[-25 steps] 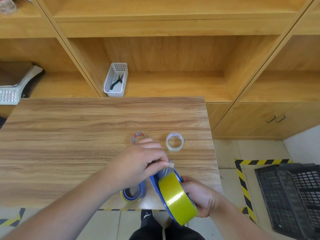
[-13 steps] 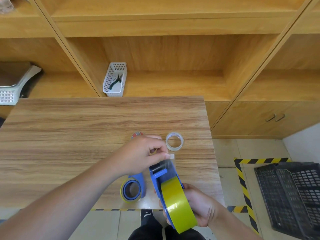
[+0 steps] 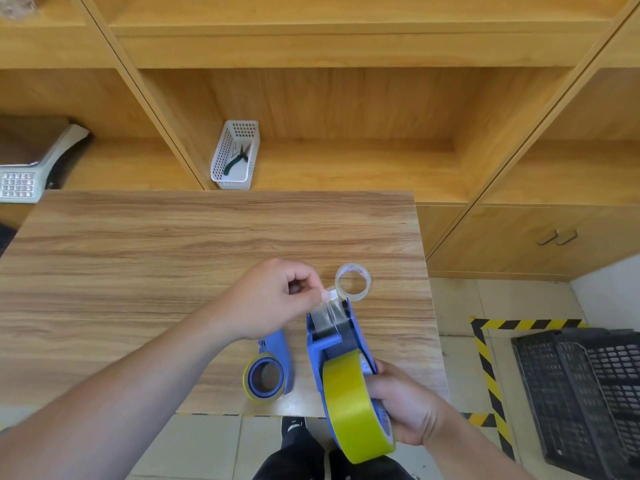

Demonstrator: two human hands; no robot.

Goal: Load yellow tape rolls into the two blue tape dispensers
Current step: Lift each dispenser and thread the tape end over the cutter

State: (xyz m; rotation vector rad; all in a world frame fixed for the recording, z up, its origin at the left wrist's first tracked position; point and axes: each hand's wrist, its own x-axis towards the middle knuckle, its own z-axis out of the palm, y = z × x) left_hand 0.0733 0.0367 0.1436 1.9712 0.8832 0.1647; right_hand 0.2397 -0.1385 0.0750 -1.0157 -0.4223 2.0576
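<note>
My right hand (image 3: pixel 405 407) grips a blue tape dispenser (image 3: pixel 332 337) with a yellow tape roll (image 3: pixel 353 407) mounted on it, held over the table's near edge. My left hand (image 3: pixel 273 299) pinches the free end of the tape (image 3: pixel 327 311), which is stretched clear over the dispenser's front mouth. A second blue dispenser (image 3: pixel 277 351) lies on the table to the left with a yellow-rimmed roll (image 3: pixel 265 377) on it, partly under my left wrist.
A clear tape roll (image 3: pixel 353 283) stands on the wooden table (image 3: pixel 138 271) just beyond the held dispenser. A white basket with pliers (image 3: pixel 235 157) sits on the shelf behind. A black crate (image 3: pixel 585 393) is on the floor at right.
My left hand has drawn the tape end farther forward out of the dispenser's mouth. The dispenser has tilted more upright, and the red-and-white roll is now hidden behind my left hand.
</note>
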